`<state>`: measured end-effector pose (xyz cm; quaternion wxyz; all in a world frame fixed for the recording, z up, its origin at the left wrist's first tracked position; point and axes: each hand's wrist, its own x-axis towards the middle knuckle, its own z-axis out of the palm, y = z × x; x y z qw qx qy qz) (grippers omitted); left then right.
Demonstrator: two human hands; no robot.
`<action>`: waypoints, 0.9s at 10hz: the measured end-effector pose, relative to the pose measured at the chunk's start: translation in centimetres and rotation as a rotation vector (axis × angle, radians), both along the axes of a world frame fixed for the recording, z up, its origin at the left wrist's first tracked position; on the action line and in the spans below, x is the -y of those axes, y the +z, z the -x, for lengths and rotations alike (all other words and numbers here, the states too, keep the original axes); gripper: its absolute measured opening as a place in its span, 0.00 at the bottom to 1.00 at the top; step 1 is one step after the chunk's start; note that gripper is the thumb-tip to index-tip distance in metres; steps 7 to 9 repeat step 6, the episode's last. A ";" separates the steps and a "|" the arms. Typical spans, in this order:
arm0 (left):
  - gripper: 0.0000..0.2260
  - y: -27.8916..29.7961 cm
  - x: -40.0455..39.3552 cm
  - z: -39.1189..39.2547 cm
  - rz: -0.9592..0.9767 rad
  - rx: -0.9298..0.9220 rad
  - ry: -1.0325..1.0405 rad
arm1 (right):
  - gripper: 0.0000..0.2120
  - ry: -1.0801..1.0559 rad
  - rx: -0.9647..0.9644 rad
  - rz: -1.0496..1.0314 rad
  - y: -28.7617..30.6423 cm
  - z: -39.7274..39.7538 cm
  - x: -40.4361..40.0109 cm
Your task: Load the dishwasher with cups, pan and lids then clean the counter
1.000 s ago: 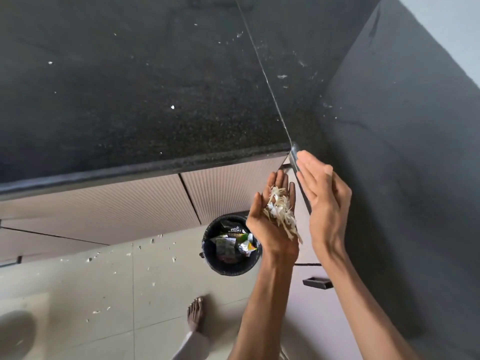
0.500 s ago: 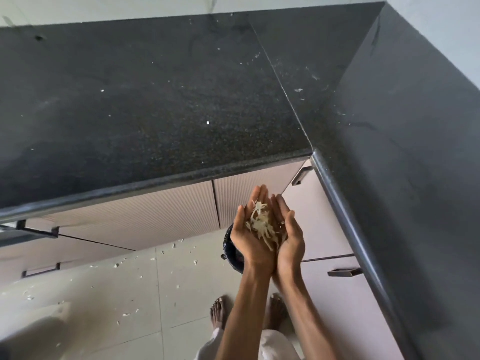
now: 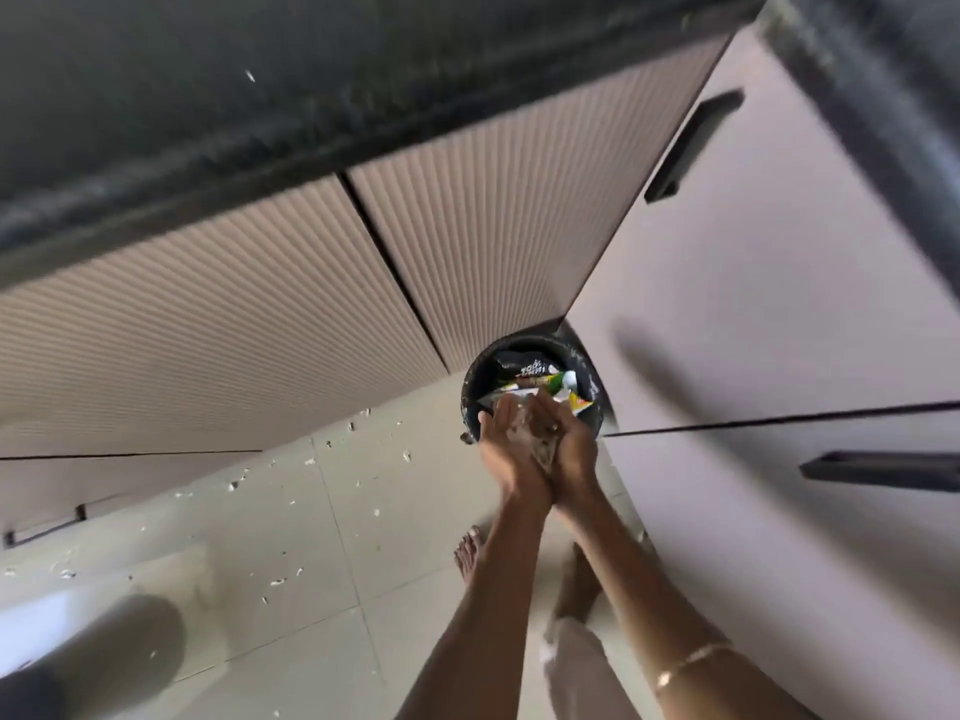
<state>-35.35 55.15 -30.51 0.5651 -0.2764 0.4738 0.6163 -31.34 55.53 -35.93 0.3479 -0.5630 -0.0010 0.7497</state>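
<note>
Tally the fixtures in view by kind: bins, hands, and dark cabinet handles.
Black trash bin: 1
Hands: 2, left hand and right hand, cupped together over the bin
Dark cabinet handles: 3
Total: 6

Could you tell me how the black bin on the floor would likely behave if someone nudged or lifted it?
The black bin probably lifts easily: it looks small and holds mostly wrappers. A nudge would likely slide it across the smooth tiled floor. It may tip little, tucked into the cabinet corner.
</note>
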 end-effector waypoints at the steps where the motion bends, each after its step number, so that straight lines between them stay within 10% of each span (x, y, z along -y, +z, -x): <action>1: 0.20 -4.9 -1.3 1.1 0.089 -0.022 -0.023 | 0.19 -0.151 0.023 0.063 -5.2 0.0 -1.6; 2: 0.16 -7.2 -1.8 1.7 0.123 0.000 -0.067 | 0.08 -0.223 0.062 0.153 -8.6 -0.6 -1.7; 9: 0.28 -9.9 -0.4 1.3 0.184 0.069 -0.131 | 0.21 -0.368 0.075 0.297 -5.5 -4.4 -0.7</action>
